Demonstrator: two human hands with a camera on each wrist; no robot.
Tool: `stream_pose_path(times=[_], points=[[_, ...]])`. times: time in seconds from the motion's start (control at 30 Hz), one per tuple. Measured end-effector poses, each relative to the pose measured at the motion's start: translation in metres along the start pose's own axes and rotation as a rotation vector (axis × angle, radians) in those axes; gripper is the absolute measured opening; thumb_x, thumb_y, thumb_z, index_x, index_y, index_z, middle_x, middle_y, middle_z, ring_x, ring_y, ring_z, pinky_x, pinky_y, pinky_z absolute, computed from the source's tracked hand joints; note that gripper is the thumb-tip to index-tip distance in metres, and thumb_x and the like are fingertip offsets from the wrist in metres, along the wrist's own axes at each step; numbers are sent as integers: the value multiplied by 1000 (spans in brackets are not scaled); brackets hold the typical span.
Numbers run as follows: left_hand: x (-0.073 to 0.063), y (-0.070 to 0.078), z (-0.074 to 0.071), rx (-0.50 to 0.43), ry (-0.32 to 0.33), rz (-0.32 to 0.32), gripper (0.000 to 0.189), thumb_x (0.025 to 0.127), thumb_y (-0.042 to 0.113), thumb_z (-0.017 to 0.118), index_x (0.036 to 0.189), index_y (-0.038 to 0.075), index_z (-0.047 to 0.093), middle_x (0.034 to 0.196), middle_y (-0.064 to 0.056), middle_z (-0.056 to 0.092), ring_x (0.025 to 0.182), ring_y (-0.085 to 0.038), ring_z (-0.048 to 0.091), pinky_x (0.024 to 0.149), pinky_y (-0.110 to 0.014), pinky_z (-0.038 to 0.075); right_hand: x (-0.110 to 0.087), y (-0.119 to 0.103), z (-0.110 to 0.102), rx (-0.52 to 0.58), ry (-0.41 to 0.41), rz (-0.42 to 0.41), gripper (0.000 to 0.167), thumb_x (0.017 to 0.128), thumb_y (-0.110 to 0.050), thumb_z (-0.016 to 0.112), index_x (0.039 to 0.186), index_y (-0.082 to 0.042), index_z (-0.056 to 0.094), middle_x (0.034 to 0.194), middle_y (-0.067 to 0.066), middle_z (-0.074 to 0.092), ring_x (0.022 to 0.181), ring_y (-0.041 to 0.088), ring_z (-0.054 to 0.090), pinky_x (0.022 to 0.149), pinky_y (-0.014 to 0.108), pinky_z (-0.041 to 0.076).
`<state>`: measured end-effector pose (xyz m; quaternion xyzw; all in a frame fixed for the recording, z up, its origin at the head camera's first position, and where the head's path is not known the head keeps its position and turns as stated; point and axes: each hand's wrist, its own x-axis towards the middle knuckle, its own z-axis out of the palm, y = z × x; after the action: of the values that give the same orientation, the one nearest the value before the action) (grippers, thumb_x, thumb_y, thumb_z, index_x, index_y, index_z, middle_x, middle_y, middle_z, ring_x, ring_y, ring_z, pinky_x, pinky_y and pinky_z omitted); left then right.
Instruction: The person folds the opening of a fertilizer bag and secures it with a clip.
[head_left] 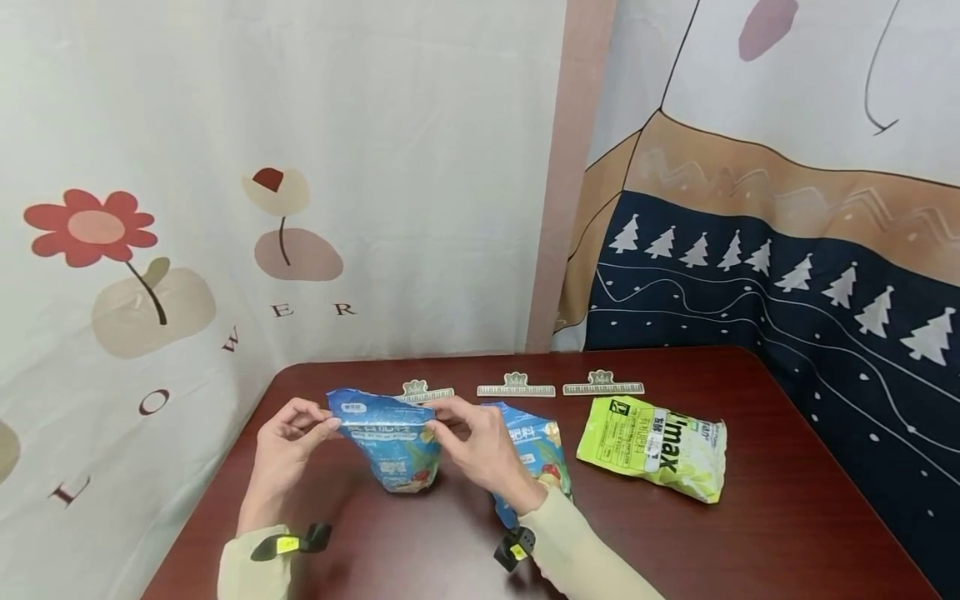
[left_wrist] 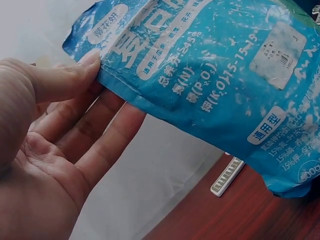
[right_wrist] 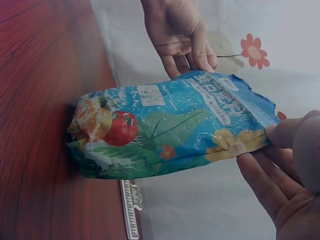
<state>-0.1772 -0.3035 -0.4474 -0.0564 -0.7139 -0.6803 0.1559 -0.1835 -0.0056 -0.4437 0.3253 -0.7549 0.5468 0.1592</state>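
Observation:
A blue fertilizer bag (head_left: 397, 454) stands roughly upright between the hands, with vegetables printed on its lower part. My left hand (head_left: 288, 454) pinches its upper left edge between thumb and fingers, as the left wrist view shows on the blue bag (left_wrist: 200, 80). At the opposite upper corner, my right hand (head_left: 483, 446) pinches the edge with thumb and fingertips. The top is stretched flat between them. In the right wrist view the bag's base is close to the tabletop; whether it touches cannot be told.
A second blue bag (head_left: 543, 450) lies behind the right forearm, partly hidden. Further right lies a green-yellow bag (head_left: 652, 450). Three ruler-like clips line the back of the dark red table (head_left: 780, 517): one partly behind the held bag (head_left: 427, 392), a middle clip (head_left: 516, 389) and a right clip (head_left: 603, 387).

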Motion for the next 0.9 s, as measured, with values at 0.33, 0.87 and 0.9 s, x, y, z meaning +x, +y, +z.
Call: stream_pose_path(times=[0.33,0.87,0.9], points=[[-5,5,-9,201,-112,-50,34,93,4,74,123,-9,68,102,11,77,84,-9,75,82,-21,60,-1,0,2,-123,-6,-93,29,95,-9,73,124,-13,74,105,0,78,72,0,63,62,10,49],[-4,4,-9,357,-178,12,27,90,12,80,114,1,77,103,5,75,95,-4,68,80,-21,59,-4,4,7,-167,20,-58,14,96,-19,75,108,-13,79,93,-5,72,71,-3,61,65,10,51],[-3,4,-8,361,-184,20,25,90,12,80,113,2,77,103,4,76,95,-5,68,80,-21,59,-4,4,6,-164,20,-55,13,96,-19,74,106,-14,79,92,-6,72,71,-3,61,65,10,52]])
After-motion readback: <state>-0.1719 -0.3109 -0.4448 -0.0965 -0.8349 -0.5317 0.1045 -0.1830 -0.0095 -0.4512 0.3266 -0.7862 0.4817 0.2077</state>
